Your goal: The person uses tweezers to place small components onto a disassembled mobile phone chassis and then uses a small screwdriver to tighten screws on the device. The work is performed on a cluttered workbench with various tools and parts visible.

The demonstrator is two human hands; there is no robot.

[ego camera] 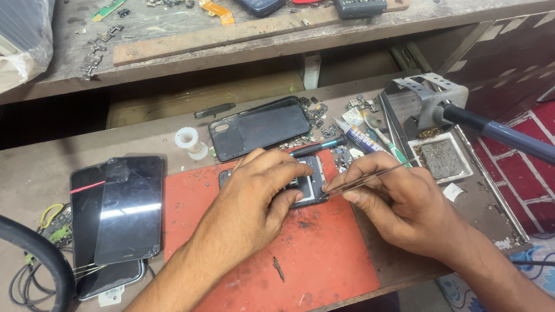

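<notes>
Wood: worn workbench with a shelf above, red mat on it.
Phone: opened, on the mat, long axis running away from the person.
Left hand: fingers curled, pressing the phone.
Right hand: fingers pinching tweezers, tips at the phone.

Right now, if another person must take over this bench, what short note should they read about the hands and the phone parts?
Left hand: it lies on the opened phone and holds it down on the red mat.
Right hand: it pinches metal tweezers, whose tip is at the phone's right edge.
Around: the black back cover lies apart, behind the mat; a screwdriver lies beside it; two dark screens are stacked at the left.
Done: the back cover is off.
Left: the phone's inside is open; whether the tweezers hold a part cannot be seen.
</notes>
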